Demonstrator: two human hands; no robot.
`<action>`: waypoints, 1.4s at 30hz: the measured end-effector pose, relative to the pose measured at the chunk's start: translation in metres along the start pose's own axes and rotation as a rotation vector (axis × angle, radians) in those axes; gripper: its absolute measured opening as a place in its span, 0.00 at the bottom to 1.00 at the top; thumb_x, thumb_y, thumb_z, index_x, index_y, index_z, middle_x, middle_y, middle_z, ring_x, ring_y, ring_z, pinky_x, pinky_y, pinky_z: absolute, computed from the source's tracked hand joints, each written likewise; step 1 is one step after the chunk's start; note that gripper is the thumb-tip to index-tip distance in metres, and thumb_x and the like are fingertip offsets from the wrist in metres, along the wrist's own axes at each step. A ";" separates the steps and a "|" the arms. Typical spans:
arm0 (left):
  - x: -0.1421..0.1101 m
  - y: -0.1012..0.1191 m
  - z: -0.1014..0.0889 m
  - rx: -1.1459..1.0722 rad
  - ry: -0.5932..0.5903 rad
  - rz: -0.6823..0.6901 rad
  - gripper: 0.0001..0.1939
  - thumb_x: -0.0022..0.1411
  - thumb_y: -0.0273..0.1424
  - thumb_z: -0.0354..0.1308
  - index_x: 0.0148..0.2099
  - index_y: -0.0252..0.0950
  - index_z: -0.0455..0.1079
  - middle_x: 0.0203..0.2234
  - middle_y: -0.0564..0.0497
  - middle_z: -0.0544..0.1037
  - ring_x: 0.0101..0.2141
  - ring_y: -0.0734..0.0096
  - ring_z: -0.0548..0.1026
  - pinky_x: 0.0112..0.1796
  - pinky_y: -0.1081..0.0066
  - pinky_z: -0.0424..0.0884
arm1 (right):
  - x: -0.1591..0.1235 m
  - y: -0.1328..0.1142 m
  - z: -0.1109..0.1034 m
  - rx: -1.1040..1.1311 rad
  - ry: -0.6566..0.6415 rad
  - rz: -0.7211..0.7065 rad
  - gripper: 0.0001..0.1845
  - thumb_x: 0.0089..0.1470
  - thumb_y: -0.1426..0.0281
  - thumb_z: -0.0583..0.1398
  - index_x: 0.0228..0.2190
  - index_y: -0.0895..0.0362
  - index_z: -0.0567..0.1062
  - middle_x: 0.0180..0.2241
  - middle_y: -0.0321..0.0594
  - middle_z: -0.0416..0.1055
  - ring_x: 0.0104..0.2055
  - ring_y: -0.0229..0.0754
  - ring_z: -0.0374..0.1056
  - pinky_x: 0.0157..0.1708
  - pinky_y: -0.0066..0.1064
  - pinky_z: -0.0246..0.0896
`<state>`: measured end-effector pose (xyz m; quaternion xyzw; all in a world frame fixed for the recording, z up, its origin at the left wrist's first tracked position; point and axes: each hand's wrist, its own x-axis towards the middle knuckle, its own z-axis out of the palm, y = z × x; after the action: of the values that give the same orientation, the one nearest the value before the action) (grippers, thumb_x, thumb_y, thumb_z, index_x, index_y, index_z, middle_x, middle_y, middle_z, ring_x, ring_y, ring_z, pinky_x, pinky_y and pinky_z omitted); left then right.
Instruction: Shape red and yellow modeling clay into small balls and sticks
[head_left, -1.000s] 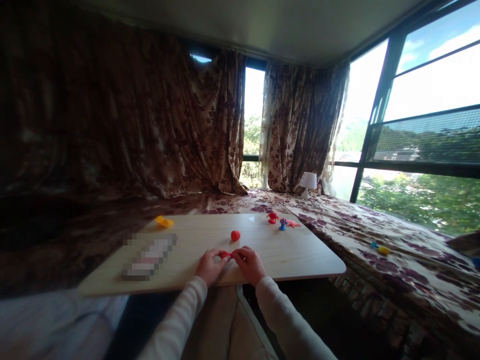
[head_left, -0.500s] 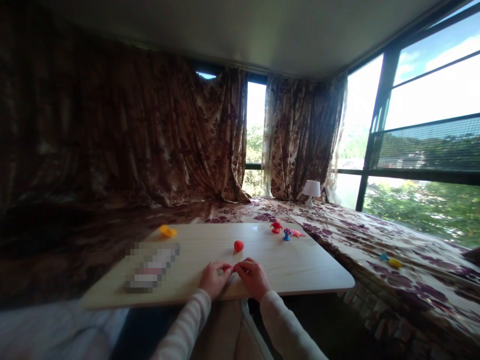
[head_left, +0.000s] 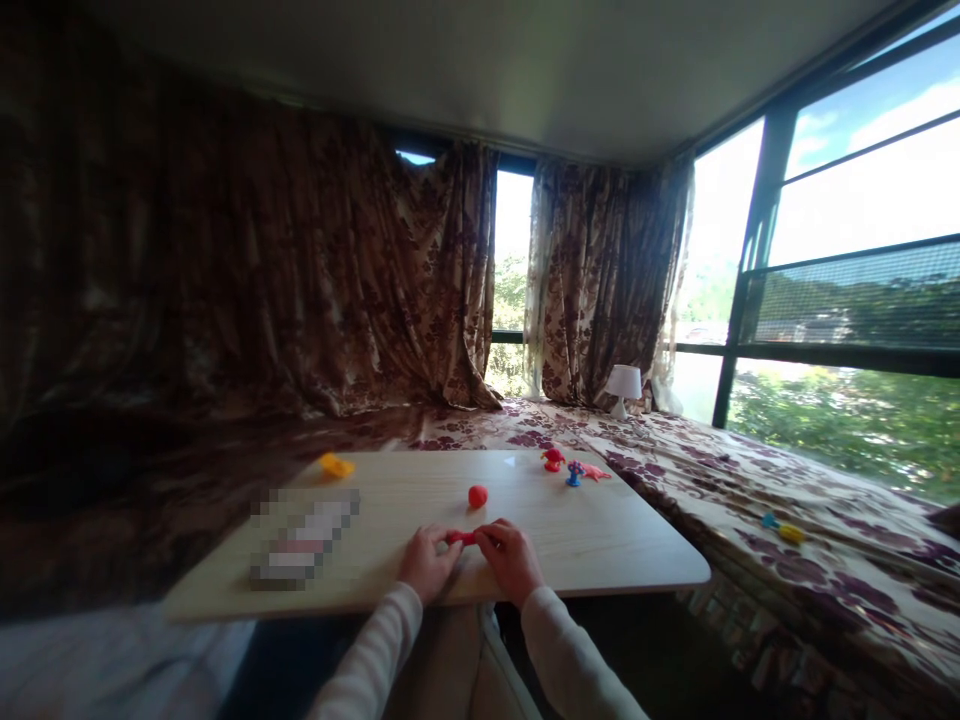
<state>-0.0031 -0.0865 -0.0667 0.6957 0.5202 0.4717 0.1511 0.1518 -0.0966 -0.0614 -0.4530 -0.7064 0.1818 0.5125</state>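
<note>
Between my two hands stretches a short, bumpy strip of red modelling clay (head_left: 465,538), just above or on the near part of the table. My left hand (head_left: 427,562) pinches its left end with thumb and fingers. The other end is in the closed fingertips of my right hand (head_left: 511,555). Beyond the hands, a round red ball (head_left: 478,496) that looks like the same clay rests on the table (head_left: 405,490).
Farther back right on the table are a red figure (head_left: 553,460), a blue figure (head_left: 574,473) and a flat pink-red piece (head_left: 596,472). A yellow-orange piece (head_left: 337,465) lies back left, near a blurred-out box (head_left: 304,540). A white lamp (head_left: 624,388) stands on the flowered cover.
My hands have moved slightly apart, and more of the red clay shows between them. The ball and the figures stay in place on the table.
</note>
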 end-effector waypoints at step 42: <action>0.000 0.000 0.002 -0.012 -0.063 -0.044 0.09 0.50 0.33 0.57 0.32 0.36 0.76 0.27 0.49 0.80 0.33 0.67 0.75 0.38 0.72 0.68 | 0.000 0.009 0.008 -0.005 -0.051 -0.076 0.23 0.40 0.78 0.55 0.42 0.58 0.72 0.32 0.39 0.72 0.28 0.36 0.65 0.30 0.27 0.64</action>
<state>-0.0014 -0.0861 -0.0673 0.6977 0.5275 0.4493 0.1820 0.1488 -0.0902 -0.0708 -0.4225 -0.7364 0.1720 0.4996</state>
